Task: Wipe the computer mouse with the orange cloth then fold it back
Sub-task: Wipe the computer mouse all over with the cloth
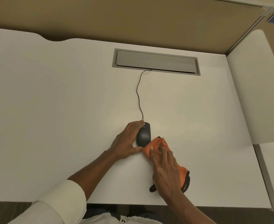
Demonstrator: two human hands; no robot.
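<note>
- One white worktop (68,102) fills most of your view, with beige partition walls (133,18) behind it and a grey cable hatch (155,61) set into its far side.
- Your right hand (164,168) lies palm down on the orange cloth (155,145), fingers spread and pressing it flat to the worktop; it is not closed around it.
- Your left hand (126,140) cups the left side of the computer mouse (144,135), with the thumb at the mouse's near end and the fingers reaching its far end, holding it steady.
- That orange cloth, edged in black, lies just to the right of the mouse, its far corner touching the mouse's near right side.
- That black mouse sits near the middle of the worktop, towards you.
- Its thin cable (138,94) runs away from you to the hatch.
</note>
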